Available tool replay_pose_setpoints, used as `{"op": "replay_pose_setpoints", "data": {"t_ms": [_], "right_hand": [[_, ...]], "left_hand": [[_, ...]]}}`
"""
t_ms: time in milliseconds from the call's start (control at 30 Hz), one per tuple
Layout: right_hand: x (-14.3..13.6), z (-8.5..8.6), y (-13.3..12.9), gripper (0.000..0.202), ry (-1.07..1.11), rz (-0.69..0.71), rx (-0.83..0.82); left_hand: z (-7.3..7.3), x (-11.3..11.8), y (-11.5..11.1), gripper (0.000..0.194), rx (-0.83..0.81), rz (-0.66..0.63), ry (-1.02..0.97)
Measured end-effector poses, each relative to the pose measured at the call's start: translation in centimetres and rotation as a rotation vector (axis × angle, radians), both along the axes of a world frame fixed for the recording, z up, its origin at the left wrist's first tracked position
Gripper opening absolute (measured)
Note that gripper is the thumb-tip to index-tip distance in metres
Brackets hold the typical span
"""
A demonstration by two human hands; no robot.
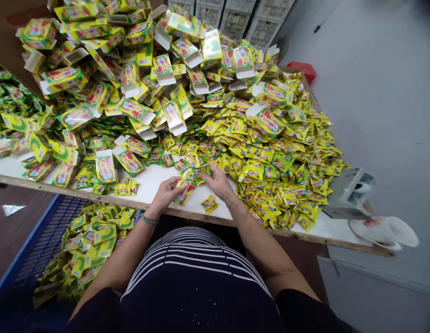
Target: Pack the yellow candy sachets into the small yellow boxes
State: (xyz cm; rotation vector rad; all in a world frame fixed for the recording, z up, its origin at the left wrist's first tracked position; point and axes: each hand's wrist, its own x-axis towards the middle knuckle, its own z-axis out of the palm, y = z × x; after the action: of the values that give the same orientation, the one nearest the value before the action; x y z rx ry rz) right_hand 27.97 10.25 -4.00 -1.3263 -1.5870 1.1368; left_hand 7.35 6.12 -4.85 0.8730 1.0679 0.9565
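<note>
My left hand (pixel 167 194) is closed around a small yellow and green carton (pixel 186 186), held slanted above the white table edge. At the carton's upper end, my right hand (pixel 218 181) pinches a small green and yellow packet (pixel 202 174). Whether part of that packet is inside the carton I cannot tell. A single yellow packet (pixel 210 204) lies on the table just below my right hand. Close on the right spreads a large heap of yellow packets (pixel 270 171). Ahead and to the left, open cartons (pixel 175 115) are piled high over more packets.
A blue crate (pixel 38 245) full of filled-looking cartons (pixel 93 249) stands below the table at left. On the table's right end are a grey box (pixel 350 194) and a white jug-like container (pixel 388 231). White crates (pixel 232 18) stack at the back, near a red object (pixel 301 70).
</note>
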Motion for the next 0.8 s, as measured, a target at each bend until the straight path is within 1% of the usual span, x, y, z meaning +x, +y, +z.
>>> {"op": "replay_pose_setpoints", "data": {"t_ms": [67,133,233,333,400,467,533,600,667,733,800], "right_hand": [[0.3,0.1,0.2,0.036,-0.056,0.109,-0.048],[0.5,0.4,0.2,0.036,-0.128,0.163,-0.066],[0.6,1.2,0.3,0.034,-0.242,0.213,-0.013],[0.2,1.9,0.3,0.031,-0.297,0.273,0.038],[0.0,2.1,0.1,0.026,-0.266,0.238,0.033],[-0.3,2.0,-0.3,0.026,-0.217,0.127,0.04],[-0.7,1.7,-0.9,0.023,-0.217,0.028,0.082],[-1.0,1.4,-1.5,0.019,-0.254,0.01,0.124],[-1.2,1.3,-2.0,0.018,-0.244,0.021,0.119],[-1.4,1.3,-2.5,0.019,-0.22,0.012,0.114],[-1.6,1.5,-2.9,0.021,-0.256,0.034,0.15]], "left_hand": [[0.0,0.2,-0.2,0.051,0.022,0.008,0.024],[-0.3,0.2,-0.4,0.048,0.067,-0.012,0.066],[-0.8,0.4,-0.5,0.044,0.127,-0.031,0.099],[-1.0,0.7,-0.4,0.043,0.124,-0.029,0.074],[-0.8,1.0,-0.3,0.044,0.087,-0.009,0.032],[-0.4,1.2,-0.2,0.046,0.045,0.01,-0.011],[-0.1,1.4,-0.2,0.047,0.016,0.028,-0.038],[0.0,1.6,-0.2,0.047,-0.002,0.052,-0.051],[-0.1,1.8,-0.3,0.047,-0.023,0.072,-0.061],[-0.3,2.0,-0.3,0.048,-0.033,0.075,-0.067],[-0.5,2.1,-0.4,0.05,-0.018,0.073,-0.069]]}}
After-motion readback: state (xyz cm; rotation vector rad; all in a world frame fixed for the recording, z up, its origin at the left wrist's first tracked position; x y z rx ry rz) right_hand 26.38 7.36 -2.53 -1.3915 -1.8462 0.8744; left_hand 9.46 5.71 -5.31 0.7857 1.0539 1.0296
